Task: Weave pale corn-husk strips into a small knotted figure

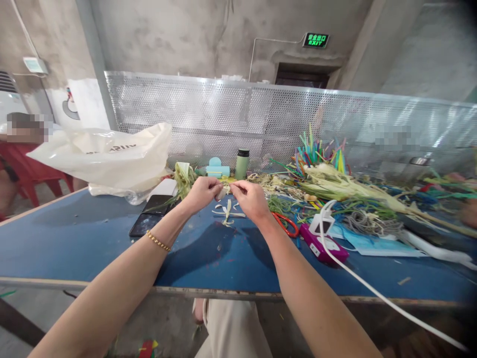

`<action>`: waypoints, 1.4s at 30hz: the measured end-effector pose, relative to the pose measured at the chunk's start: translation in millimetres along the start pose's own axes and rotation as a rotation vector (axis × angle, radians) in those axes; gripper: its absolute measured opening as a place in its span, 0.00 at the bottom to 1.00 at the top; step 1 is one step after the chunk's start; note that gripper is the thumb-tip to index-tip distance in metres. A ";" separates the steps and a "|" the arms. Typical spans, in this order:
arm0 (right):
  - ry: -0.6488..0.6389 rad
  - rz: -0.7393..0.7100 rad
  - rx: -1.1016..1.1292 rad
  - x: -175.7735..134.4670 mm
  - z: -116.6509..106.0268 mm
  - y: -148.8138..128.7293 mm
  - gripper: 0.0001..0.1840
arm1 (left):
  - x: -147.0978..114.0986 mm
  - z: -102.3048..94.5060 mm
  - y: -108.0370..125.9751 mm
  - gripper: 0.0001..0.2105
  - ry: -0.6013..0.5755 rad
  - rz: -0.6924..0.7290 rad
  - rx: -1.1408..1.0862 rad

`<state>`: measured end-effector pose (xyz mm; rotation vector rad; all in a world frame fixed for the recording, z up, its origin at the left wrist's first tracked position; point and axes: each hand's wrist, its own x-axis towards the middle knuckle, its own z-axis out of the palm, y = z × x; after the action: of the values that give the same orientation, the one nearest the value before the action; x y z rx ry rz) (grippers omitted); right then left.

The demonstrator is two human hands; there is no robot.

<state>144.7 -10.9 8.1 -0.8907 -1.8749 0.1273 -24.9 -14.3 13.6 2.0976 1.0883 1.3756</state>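
My left hand (203, 195), with a gold bead bracelet on the wrist, is closed in a pinch above the table. Close by on the right, my right hand (251, 200) pinches too, its fingertips facing the left ones. A small pale strip, like corn husk, shows at the fingertips; its exact shape is too small to make out. Just below the hands are curled pale husk strips (227, 215); whether they hang or lie on the table I cannot tell. Orange-handled scissors (286, 224) lie right of my right hand, their blades hidden.
On the blue table (93, 243) are a black phone (147, 219), a large cream plastic bag (108, 154), a green bottle (242, 164), a purple power strip (322, 246) with a white cable, a blue mask (380, 243), and heaped husks (346, 186). A perforated metal panel (208, 114) stands behind.
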 end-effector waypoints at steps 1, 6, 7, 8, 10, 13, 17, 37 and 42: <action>-0.027 0.023 0.013 0.1 0.1 0.2 0.11 | -0.4 -0.1 1.4 0.14 0.004 0.018 0.048; -0.047 0.117 0.145 -1.2 4.7 4.0 0.07 | -2.2 0.4 5.1 0.12 -0.017 0.047 0.124; -0.040 0.126 0.168 -1.3 5.4 4.6 0.06 | -2.2 0.5 5.1 0.12 -0.018 0.046 0.128; -0.037 0.130 0.181 -1.4 5.8 5.0 0.06 | -2.1 0.6 4.8 0.12 -0.018 0.043 0.133; -0.036 0.122 0.172 -1.5 5.5 4.4 0.06 | -1.7 0.6 4.1 0.13 -0.017 0.035 0.144; -0.043 0.098 0.119 -1.4 3.7 2.0 0.05 | -1.6 0.7 3.6 0.15 -0.010 0.008 0.150; -0.024 0.071 0.072 -0.9 1.7 0.3 0.06 | -2.9 0.3 6.6 0.17 -0.042 -0.050 0.029; 0.044 0.037 0.048 -3.4 9.6 -0.8 0.03 | -3.7 3.4 5.3 0.08 -0.050 -0.106 -0.076; 0.046 -0.019 -0.004 -3.8 10.8 1.3 0.05 | -5.5 4.0 11.3 0.10 -0.082 -0.208 -0.176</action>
<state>137.2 -9.2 -0.6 -0.8708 -1.8406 0.0908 -18.2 -25.2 16.4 1.8435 1.0766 1.2279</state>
